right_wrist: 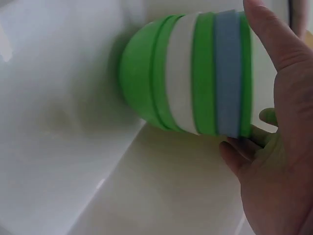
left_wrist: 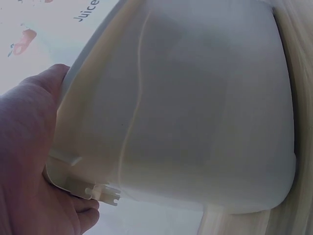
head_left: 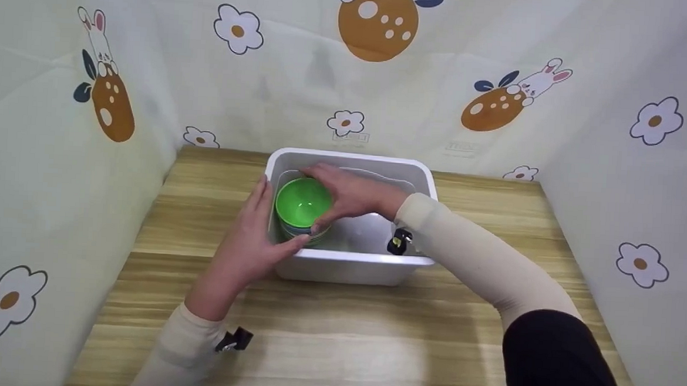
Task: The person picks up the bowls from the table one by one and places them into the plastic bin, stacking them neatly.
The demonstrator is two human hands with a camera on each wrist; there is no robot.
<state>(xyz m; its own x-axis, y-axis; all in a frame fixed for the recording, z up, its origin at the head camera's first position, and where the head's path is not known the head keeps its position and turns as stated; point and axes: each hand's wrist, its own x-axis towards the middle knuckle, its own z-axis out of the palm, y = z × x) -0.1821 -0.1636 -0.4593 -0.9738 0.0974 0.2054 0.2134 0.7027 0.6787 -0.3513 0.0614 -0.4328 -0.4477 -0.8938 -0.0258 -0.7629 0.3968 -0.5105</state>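
Observation:
A stack of nested bowls [head_left: 304, 200] stands at the left end inside a white plastic bin [head_left: 369, 258]. The top bowl is green. From the side, in the right wrist view, green, white and blue-grey bowl [right_wrist: 228, 73] bands alternate. My right hand [head_left: 352, 192] reaches into the bin and holds the stack near its top, thumb and fingers spread around opposite sides. At the bin's front left corner my left hand [head_left: 248, 238] grips the rim, thumb along the front edge and fingers along the left edge. The bin's outer wall [left_wrist: 195, 107] fills the left wrist view.
The bin sits on a wood-grain table [head_left: 324, 339]. A pale cloth wall [head_left: 290, 96] printed with flowers, rabbits and orange fruit encloses the back and both sides. A small black clip device [head_left: 398, 242] is on the right wrist; another black device [head_left: 234, 339] is on the left.

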